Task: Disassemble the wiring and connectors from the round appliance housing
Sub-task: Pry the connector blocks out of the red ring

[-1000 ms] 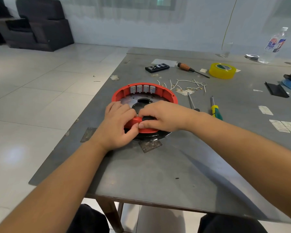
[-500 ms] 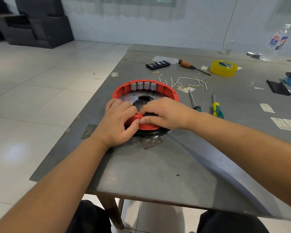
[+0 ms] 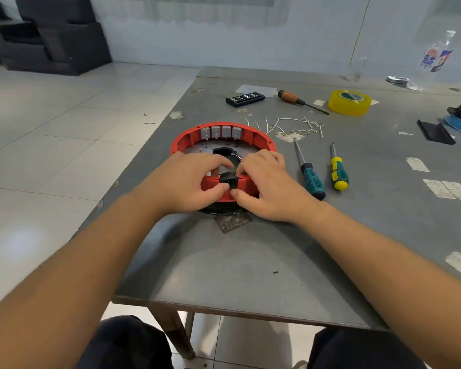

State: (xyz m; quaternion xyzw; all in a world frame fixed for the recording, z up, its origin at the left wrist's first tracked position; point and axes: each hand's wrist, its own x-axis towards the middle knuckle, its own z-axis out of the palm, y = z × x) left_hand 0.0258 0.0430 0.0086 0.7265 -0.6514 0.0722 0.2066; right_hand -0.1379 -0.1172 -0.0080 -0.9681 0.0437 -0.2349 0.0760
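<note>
The round red housing (image 3: 261, 138) lies flat on the grey table (image 3: 250, 262), with several grey switch blocks (image 3: 221, 132) set in its far wall. A black connector (image 3: 230, 179) sits in the near rim. My left hand (image 3: 186, 179) grips the near rim to the left of the connector, its thumb at the connector's front. My right hand (image 3: 264, 185) grips the rim on the other side, fingers over the top and thumb below. Removed white wires (image 3: 290, 126) lie behind the housing.
Two screwdrivers, teal-handled (image 3: 310, 179) and yellow-green (image 3: 338, 174), lie right of the housing. Further back are a black bit case (image 3: 245, 99), a wooden-handled screwdriver (image 3: 298, 101) and a yellow tape roll (image 3: 349, 102). A plastic bottle (image 3: 434, 59) stands at far right. The table's left edge is beside the housing.
Both hands have drawn apart on the near rim, uncovering the black connector between them. The camera has tilted a little.
</note>
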